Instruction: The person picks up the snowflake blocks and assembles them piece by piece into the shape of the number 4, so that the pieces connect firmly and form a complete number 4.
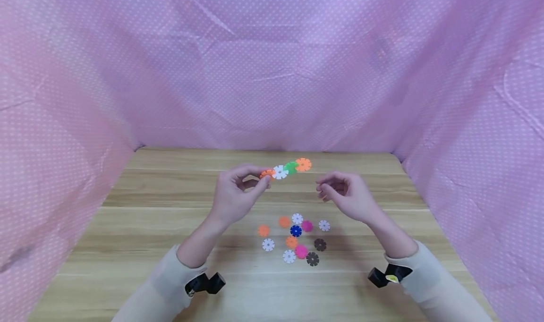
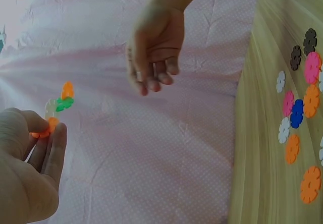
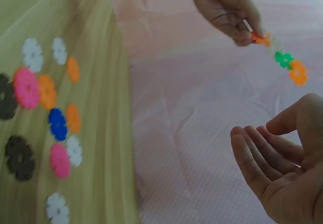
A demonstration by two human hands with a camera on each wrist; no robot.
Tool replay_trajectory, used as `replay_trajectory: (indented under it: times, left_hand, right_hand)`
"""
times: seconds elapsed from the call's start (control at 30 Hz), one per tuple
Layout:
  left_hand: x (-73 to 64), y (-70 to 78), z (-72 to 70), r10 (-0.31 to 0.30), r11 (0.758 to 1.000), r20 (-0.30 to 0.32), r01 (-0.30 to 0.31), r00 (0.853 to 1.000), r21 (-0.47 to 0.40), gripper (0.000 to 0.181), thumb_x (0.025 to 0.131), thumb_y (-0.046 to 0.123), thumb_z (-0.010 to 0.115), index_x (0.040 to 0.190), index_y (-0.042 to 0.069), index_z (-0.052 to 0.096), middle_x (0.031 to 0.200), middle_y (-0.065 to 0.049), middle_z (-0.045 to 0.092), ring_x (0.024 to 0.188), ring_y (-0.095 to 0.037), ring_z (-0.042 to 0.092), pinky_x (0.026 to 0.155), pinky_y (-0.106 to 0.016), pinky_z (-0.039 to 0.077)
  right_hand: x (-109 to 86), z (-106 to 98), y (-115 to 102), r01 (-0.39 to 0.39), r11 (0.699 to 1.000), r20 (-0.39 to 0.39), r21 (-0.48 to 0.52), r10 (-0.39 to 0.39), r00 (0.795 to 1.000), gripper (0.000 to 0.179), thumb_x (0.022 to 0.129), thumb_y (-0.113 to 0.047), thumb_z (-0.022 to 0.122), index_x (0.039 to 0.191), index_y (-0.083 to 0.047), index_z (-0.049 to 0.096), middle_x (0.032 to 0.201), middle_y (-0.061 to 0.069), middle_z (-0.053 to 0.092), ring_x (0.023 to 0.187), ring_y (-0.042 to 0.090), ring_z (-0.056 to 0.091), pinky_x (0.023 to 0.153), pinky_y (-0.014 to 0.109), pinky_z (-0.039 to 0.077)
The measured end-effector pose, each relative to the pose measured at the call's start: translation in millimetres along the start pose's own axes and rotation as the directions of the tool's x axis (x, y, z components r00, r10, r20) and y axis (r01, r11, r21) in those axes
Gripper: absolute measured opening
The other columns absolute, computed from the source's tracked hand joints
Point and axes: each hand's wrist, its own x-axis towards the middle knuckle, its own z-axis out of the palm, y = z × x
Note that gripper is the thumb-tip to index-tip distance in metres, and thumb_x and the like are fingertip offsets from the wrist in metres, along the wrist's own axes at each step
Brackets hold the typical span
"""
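Disc chain (image 1: 283, 171): my left hand (image 1: 235, 193) pinches one end, presumably to expose the other; my loosely curled right hand (image 1: 349, 196) holds nothing.

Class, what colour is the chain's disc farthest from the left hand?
Orange: the end disc shows best in the head view.

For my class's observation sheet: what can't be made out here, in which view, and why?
Held orange end of the chain, head view: partly covered by the left hand; one disc or two is unclear.
Joint between the chain's white disc and green disc, head view: slots too small.
Lowest white disc, left wrist view: cut off by the right edge.
Green patch, left wrist view: cut off by the left edge, unidentifiable.
Upper dark disc, right wrist view: cut off by the left edge.
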Motion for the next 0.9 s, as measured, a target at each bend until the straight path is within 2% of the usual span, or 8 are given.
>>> replay_trajectory:
  times: [0.13, 0.27, 0.43, 0.57, 0.7, 0.9]
  left_hand:
    - [0.0, -0.8, -0.6, 0.001, 1.000, 0.006, -0.001, 1.000, 0.007, 0.013, 0.091, -0.013, 0.074, 0.103, -0.010, 0.077, 0.097, -0.027, 0.078, 0.084, -0.006, 0.074, 0.082, -0.031, 0.071]
    - [-1.8, -1.6, -1.4, -0.007, 1.000, 0.008, 0.007, 1.000, 0.017, 0.013, 0.092, -0.011, 0.074, 0.104, -0.008, 0.078, 0.097, -0.025, 0.077, 0.082, -0.012, 0.076, 0.083, -0.035, 0.071]
    - [-4.9, -0.6, -2.6, -0.009, 1.000, 0.008, 0.009, 1.000, 0.029, 0.014, 0.093, -0.009, 0.075, 0.106, -0.008, 0.078, 0.098, -0.023, 0.077, 0.082, -0.021, 0.078, 0.082, -0.032, 0.071]
    - [-4.8, 0.4, -3.8, 0.001, 1.000, 0.004, -0.001, 1.000, 0.029, 0.013, 0.092, -0.009, 0.075, 0.105, -0.008, 0.078, 0.098, -0.023, 0.076, 0.081, -0.024, 0.078, 0.081, -0.029, 0.070]
    - [-4.0, 1.4, -5.2, 0.010, 0.999, 0.000, -0.011, 1.000, 0.031, 0.013, 0.092, -0.009, 0.075, 0.105, -0.008, 0.078, 0.098, -0.023, 0.077, 0.080, -0.017, 0.078, 0.081, -0.032, 0.071]
    - [-4.6, 3.5, -6.7, 0.002, 1.000, -0.008, -0.002, 1.000, 0.028, 0.013, 0.092, -0.010, 0.075, 0.105, -0.009, 0.077, 0.099, -0.025, 0.077, 0.081, -0.006, 0.075, 0.082, -0.031, 0.071]
  right_hand:
    - [-6.8, -1, 13, 0.005, 0.991, 0.016, -0.133, -0.003, 1.000, 0.012, 0.099, 0.004, 0.068, 0.108, 0.002, 0.076, 0.096, 0.015, 0.080, 0.082, 0.007, 0.076, 0.072, 0.031, 0.070]
    - [-13.5, -2, 25, 0.020, 0.972, 0.030, -0.233, -0.013, 0.999, 0.013, 0.095, 0.004, 0.073, 0.104, -0.003, 0.078, 0.094, 0.009, 0.081, 0.082, 0.014, 0.076, 0.071, 0.026, 0.068]
    - [-20.9, 0, 39, 0.042, 0.944, 0.060, -0.326, -0.024, 0.998, 0.015, 0.094, 0.002, 0.075, 0.104, -0.008, 0.078, 0.095, 0.003, 0.081, 0.085, 0.016, 0.076, 0.074, 0.025, 0.068]
    - [-24.4, 2, 49, 0.064, 0.926, 0.104, -0.373, -0.027, 0.994, 0.015, 0.093, 0.002, 0.075, 0.105, -0.007, 0.078, 0.098, 0.007, 0.081, 0.086, 0.015, 0.076, 0.076, 0.029, 0.069]
    - [-27.8, 6, 60, 0.084, 0.910, 0.160, -0.406, -0.020, 0.987, 0.015, 0.093, 0.002, 0.074, 0.107, -0.003, 0.078, 0.102, 0.012, 0.080, 0.089, 0.016, 0.075, 0.078, 0.034, 0.070]
    - [-30.9, 12, 71, 0.120, 0.888, 0.201, -0.444, -0.032, 0.979, 0.017, 0.092, 0.004, 0.073, 0.108, -0.002, 0.078, 0.104, 0.009, 0.079, 0.090, 0.017, 0.074, 0.078, 0.034, 0.070]
